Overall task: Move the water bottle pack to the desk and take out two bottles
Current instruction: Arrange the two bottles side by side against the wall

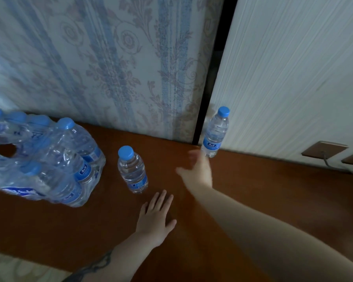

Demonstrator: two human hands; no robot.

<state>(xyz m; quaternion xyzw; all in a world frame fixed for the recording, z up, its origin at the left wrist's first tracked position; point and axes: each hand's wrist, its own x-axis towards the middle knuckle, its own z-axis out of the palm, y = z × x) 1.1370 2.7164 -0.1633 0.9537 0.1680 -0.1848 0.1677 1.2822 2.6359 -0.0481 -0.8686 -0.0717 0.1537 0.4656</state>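
The shrink-wrapped water bottle pack (49, 159) sits on the left of the brown desk (253, 190), its plastic torn open on top. One loose bottle (132, 169) with a blue cap stands upright just right of the pack. A second bottle (215, 133) stands at the desk's back edge by the wall. My left hand (155, 218) lies flat on the desk, fingers spread, in front of the first bottle. My right hand (196, 169) is blurred, open, just below and left of the second bottle, holding nothing.
Patterned wallpaper (110, 68) and a white panel (293, 78) rise behind the desk. Two brown wall sockets (324, 149) with a cable sit at the right. The desk's front edge runs along the lower left, with pale floor (18, 267) below.
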